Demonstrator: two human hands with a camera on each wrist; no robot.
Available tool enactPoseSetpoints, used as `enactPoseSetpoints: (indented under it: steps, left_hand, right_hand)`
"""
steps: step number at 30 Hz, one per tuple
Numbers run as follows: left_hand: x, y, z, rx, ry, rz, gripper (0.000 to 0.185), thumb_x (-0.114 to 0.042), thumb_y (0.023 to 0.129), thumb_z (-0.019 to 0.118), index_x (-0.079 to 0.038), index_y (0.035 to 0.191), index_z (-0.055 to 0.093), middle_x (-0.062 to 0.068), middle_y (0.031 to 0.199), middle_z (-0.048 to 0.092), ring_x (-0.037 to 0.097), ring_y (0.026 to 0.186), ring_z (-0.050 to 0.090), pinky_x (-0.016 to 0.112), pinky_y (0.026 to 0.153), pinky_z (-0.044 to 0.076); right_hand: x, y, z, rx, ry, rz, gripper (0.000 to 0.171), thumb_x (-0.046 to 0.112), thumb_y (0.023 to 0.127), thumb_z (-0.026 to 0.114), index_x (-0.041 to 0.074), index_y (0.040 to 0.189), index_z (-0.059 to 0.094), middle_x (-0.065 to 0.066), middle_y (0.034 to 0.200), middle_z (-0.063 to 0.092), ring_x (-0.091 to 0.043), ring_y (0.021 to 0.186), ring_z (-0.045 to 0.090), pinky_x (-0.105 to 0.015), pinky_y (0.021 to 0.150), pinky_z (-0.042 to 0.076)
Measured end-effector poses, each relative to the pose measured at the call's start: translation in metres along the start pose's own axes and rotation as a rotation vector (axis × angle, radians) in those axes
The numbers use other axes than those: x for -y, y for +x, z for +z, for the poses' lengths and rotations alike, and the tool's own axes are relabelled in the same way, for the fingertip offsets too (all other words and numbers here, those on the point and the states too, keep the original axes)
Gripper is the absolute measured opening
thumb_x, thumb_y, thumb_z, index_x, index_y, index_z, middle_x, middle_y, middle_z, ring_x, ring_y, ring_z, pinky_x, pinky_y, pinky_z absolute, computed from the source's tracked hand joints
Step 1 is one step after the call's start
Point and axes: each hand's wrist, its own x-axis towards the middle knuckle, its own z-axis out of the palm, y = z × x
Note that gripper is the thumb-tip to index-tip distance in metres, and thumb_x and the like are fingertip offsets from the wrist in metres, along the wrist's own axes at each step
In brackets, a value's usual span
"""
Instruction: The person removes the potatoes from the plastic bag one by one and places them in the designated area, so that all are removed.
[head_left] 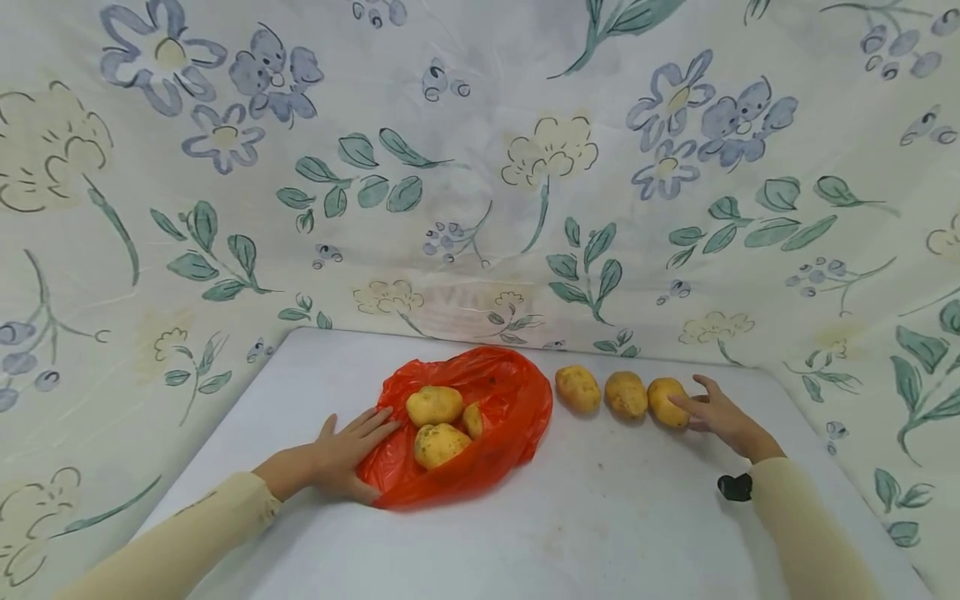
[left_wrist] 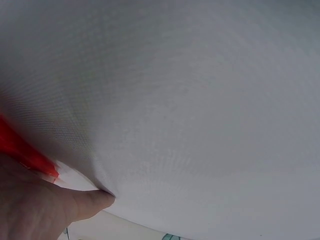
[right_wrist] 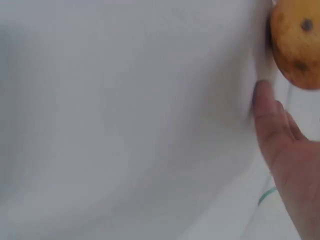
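Left hand [head_left: 341,454] flat on orange bag [head_left: 480,425]; right hand [head_left: 720,415] fingers spread, touching potato [head_left: 667,402]

I sit at a white table [head_left: 600,517], its top faintly smudged. A pale floral cloth [head_left: 480,167], printed with blue flowers and green leaves, hangs behind and wraps both sides. The light seems soft and even, though I can't see its source.

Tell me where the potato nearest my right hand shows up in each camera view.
Head: the potato ends the row on the right, fingers of the right hand on it.
Left wrist: not in it.
Right wrist: top right corner, above the hand.
Shared landmark: the white table.
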Motion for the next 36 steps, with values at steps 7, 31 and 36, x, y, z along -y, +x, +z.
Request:
enactPoseSetpoints:
  steps: [7, 31, 36]
  left_hand:
    - [-0.001, 0.0, -0.002, 0.002, 0.0, -0.004, 0.112, -0.061, 0.068, 0.08, -0.015, 0.156, 0.027, 0.013, 0.165, 0.016, 0.042, 0.15, 0.011, 0.082, 0.107, 0.002]
    - [-0.005, -0.003, -0.004, 0.0, 0.003, 0.012, 0.111, -0.059, 0.07, 0.08, -0.012, 0.156, 0.027, 0.016, 0.165, 0.016, 0.044, 0.15, 0.011, 0.082, 0.107, 0.003]
    - [-0.005, -0.003, -0.004, -0.002, 0.013, 0.008, 0.111, -0.059, 0.07, 0.08, -0.013, 0.156, 0.027, 0.015, 0.165, 0.017, 0.044, 0.15, 0.011, 0.082, 0.107, 0.004]
  right_hand:
    - [-0.005, -0.007, -0.016, -0.328, -0.272, -0.058, 0.096, 0.066, 0.099, 0.028, -0.002, 0.154, -0.012, -0.044, 0.153, -0.012, -0.069, 0.137, 0.005, -0.08, 0.106, 0.015]
    - [-0.024, -0.023, -0.028, -0.544, -0.795, -0.113, 0.09, 0.072, 0.095, 0.025, 0.01, 0.158, 0.006, -0.035, 0.158, -0.018, -0.063, 0.134, 0.011, -0.082, 0.106, -0.001]
    - [-0.012, -0.019, -0.022, -0.54, -0.822, -0.138, 0.089, 0.071, 0.095, 0.028, 0.011, 0.158, 0.008, -0.032, 0.159, -0.017, -0.061, 0.136, 0.012, -0.081, 0.107, 0.001]
